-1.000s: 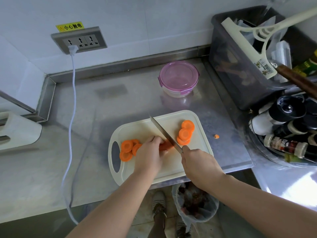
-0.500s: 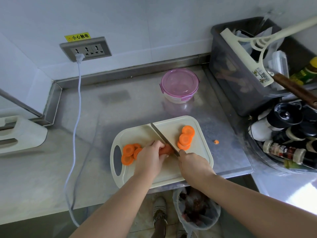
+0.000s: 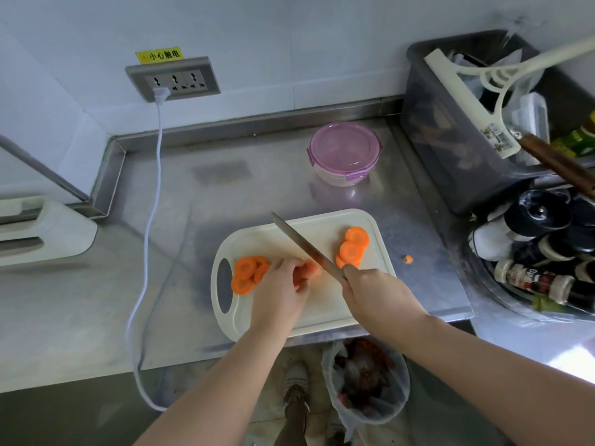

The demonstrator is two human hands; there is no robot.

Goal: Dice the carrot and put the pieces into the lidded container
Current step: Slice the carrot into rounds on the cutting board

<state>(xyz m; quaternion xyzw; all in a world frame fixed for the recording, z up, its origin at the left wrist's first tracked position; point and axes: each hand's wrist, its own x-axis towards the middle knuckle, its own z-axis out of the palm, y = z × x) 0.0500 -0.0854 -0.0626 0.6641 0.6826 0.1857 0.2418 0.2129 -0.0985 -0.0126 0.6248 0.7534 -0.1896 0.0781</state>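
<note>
A cream cutting board [image 3: 322,228] lies on the steel counter [image 3: 180,239] at the centre of the frame. The left hand [image 3: 278,289] curls its fingers round the carrot stub [image 3: 309,270], holding it on the board. The right hand [image 3: 376,294] is clamped round the handle of a knife [image 3: 306,246]. Its blade slants toward the upper left, just right of the stub (whether the edge touches it, I cannot tell).

Round slices lie in two heaps, the left heap [image 3: 246,273] by the board's handle hole and the right heap [image 3: 352,247] at its right end. A small orange bit [image 3: 408,259] sits on the counter right of the board. The lidded container [image 3: 344,152], pink lid on, stands above the board, well apart.
</note>
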